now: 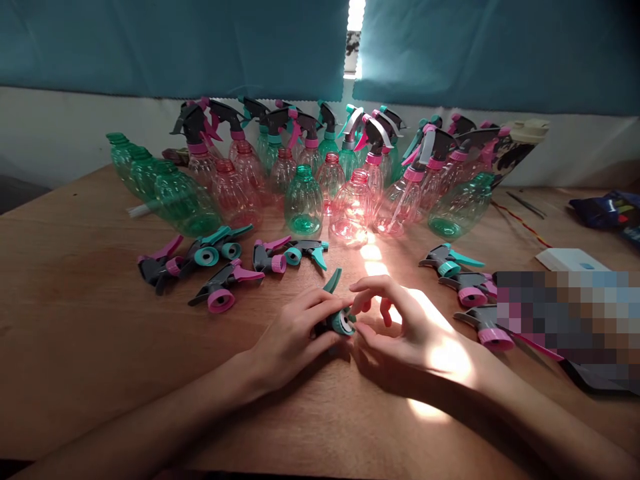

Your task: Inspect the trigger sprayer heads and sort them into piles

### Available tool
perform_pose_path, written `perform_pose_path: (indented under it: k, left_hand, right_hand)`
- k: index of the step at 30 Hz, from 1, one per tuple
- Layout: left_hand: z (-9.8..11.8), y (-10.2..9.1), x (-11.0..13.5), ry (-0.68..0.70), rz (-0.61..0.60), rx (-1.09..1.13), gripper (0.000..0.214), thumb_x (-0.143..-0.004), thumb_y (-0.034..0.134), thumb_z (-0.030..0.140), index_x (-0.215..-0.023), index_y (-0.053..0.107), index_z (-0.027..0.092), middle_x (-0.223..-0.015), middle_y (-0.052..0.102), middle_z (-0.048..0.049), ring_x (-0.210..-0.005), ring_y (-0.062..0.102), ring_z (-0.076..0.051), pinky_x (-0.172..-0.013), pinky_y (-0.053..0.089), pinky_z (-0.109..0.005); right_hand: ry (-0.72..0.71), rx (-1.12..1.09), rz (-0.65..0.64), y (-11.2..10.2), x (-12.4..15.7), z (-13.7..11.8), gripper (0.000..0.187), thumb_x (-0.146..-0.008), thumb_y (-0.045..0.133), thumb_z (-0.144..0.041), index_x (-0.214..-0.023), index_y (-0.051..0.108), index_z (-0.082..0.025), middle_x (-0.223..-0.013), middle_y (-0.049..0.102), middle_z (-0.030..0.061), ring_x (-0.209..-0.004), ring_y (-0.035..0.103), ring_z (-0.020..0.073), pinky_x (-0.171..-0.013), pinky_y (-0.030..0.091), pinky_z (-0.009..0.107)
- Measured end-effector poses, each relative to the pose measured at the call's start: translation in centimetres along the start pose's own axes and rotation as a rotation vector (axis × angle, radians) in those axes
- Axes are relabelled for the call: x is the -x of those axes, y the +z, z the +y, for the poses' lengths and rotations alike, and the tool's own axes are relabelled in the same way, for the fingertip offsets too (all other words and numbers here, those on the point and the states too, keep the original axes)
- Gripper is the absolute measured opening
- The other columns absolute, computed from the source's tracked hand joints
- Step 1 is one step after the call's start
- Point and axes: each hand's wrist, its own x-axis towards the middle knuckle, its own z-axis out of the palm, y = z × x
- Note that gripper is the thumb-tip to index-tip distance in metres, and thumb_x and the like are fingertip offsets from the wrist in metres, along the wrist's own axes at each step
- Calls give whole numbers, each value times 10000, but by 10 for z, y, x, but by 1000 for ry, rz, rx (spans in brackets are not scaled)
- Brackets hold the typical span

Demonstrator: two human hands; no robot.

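Note:
My left hand (pixel 295 333) is closed around a teal and grey spray trigger head (pixel 341 323), low over the table. Its teal collar faces right, with a white inner part showing in the opening. My right hand (pixel 400 317) is at that collar, with thumb and a fingertip close together at the opening; whatever they pinch is too small to make out. Beyond my hands lie loose trigger heads, among them one with a pink collar (pixel 221 300) and one with a teal lever (pixel 307 252). More lie to the right, such as a pink-collared trigger head (pixel 493 330).
Behind stand several clear green bottles (pixel 303 200) and pink bottles (pixel 350 207), many with trigger heads on. A tilted green bottle (pixel 460 207) is at the right. A white box (pixel 573 259) and a dark packet (pixel 603 212) lie farther right. A blurred-out patch covers the right edge.

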Motion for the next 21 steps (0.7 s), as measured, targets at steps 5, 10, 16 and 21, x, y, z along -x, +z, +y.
perform_pose_path:
  k: [5,10,16,21]
  left_hand:
    - [1,0,-1,40,35,-50,328,-828,676,142,-1146,605,178,-993,651,-52,-937,548,-202,-856,482,-333]
    - [3,-2,-3,26,50,-66,304,-819,682,143,-1115,633,187,-972,665,-51,-929,527,-214,-848,484,-363]
    - [2,0,-2,-26,71,-36,310,-829,674,170,-1133,659,224,-1045,599,-70,-958,553,-211,-833,510,-349]
    - [0,3,-1,-59,67,10,304,-798,698,141,-1092,684,216,-987,549,-50,-883,558,-178,-807,520,-316]
  right_hand:
    - [2,5,-5,1,0,1,481,-825,597,-167,-1253,432,-310,-960,608,15,-712,573,132,-650,503,259]
    - [-15,-43,-48,-2,-5,3,486,-818,612,-185,-1253,425,-292,-941,625,16,-631,583,113,-594,501,251]
    - [-24,-93,-5,1,-4,1,470,-813,597,-152,-1238,443,-279,-962,628,41,-757,642,153,-625,526,260]
    - [-29,-62,-7,2,-3,2,498,-808,609,-149,-1253,435,-289,-987,624,50,-864,644,188,-644,538,273]
